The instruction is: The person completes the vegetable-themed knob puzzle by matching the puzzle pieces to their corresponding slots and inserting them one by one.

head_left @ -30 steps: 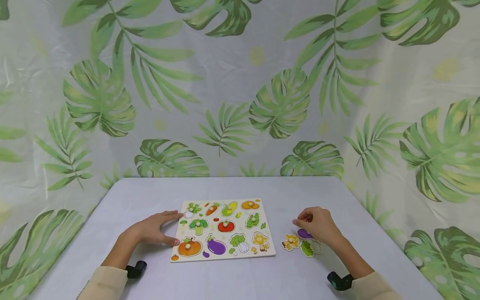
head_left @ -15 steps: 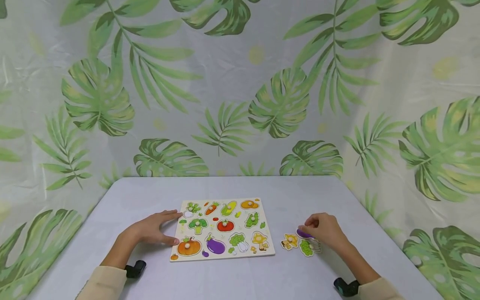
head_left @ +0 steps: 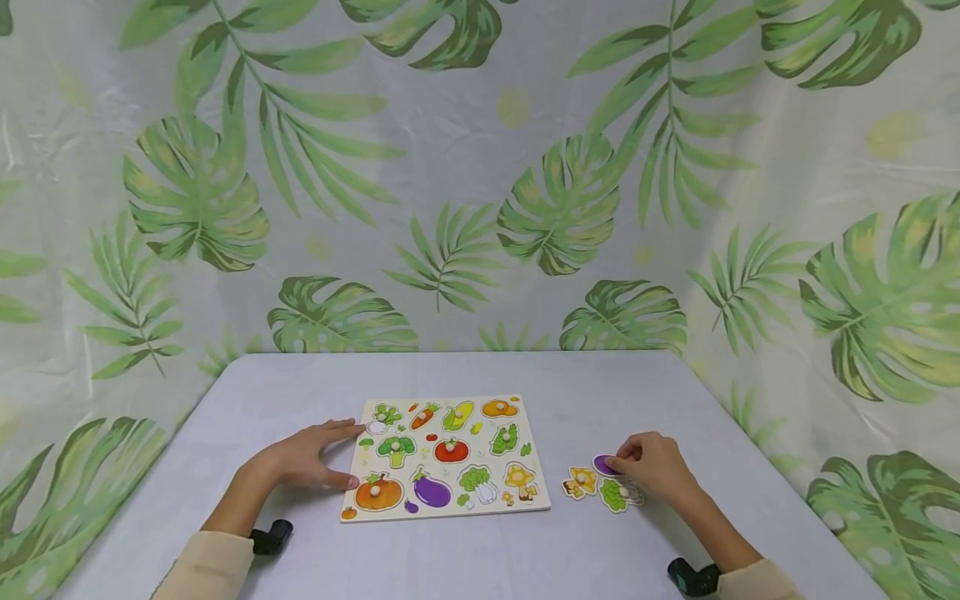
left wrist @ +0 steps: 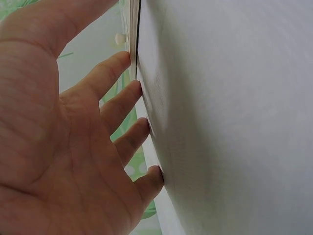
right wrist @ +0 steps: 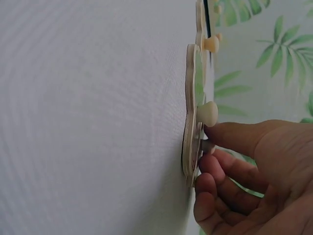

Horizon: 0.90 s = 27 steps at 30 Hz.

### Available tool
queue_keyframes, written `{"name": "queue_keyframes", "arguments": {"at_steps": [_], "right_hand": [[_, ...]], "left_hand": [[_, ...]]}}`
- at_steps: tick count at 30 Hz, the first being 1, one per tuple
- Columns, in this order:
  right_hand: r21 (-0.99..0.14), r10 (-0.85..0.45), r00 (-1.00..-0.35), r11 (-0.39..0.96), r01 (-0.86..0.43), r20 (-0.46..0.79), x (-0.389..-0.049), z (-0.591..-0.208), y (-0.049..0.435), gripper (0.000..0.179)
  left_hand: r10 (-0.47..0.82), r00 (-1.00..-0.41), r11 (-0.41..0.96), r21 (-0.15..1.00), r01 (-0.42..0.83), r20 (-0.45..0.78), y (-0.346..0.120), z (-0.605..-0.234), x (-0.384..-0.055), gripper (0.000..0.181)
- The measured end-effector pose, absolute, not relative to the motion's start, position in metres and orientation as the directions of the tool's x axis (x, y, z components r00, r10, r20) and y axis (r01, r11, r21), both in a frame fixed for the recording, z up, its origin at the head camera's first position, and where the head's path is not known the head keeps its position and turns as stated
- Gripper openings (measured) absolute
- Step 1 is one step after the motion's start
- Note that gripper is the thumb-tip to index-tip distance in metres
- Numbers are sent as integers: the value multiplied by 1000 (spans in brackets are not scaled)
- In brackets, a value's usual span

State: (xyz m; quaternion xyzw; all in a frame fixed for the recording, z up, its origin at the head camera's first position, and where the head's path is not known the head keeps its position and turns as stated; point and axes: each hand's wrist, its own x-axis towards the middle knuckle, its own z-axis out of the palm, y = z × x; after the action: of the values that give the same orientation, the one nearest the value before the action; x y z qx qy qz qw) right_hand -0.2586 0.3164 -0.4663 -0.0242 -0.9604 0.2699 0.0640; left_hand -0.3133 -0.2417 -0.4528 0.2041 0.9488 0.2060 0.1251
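Note:
My left hand touches the left edge of a wooden vegetable puzzle board, fingers spread; the left wrist view shows fingertips against its side. At the right, my right hand bends over several loose puzzle pieces. Its thumb and forefinger pinch the small knob of the purple eggplant piece, which the fingers partly cover. Just in front lies the bok choy piece, its pale knob standing up in the right wrist view. The yellow mushroom piece lies to the left of these.
Knobbed pieces such as the tomato, pumpkin and broccoli sit in the board. Printed eggplant, bok choy and mushroom pictures show without knobs. A white cloth covers the table; a leaf-patterned curtain hangs behind.
My right hand has come down and slightly right onto the eggplant piece, its fingers closing on the knob. The piece has shifted slightly left. My left hand stays where it was.

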Motion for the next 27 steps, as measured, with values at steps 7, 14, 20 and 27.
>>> {"name": "queue_keyframes", "arguments": {"at_steps": [7,14,20,27], "right_hand": [[-536,73,-989,844,-5,125,-259,-466,314,10],[-553,70,-981,832,-44,183,-258,-462,313,10],[-573,44,-973,814,-96,226,-260,-461,308,7],[-611,0,-968,776,-157,249,-263,-460,294,10]], "left_hand": [[442,-884,827,451,336,-153,-242,-453,-314,94],[441,-885,828,450,336,-151,-242,-453,-314,93],[436,-886,829,454,328,-156,-242,-453,-313,93],[443,-883,824,459,332,-156,-242,-454,-314,93]]}}
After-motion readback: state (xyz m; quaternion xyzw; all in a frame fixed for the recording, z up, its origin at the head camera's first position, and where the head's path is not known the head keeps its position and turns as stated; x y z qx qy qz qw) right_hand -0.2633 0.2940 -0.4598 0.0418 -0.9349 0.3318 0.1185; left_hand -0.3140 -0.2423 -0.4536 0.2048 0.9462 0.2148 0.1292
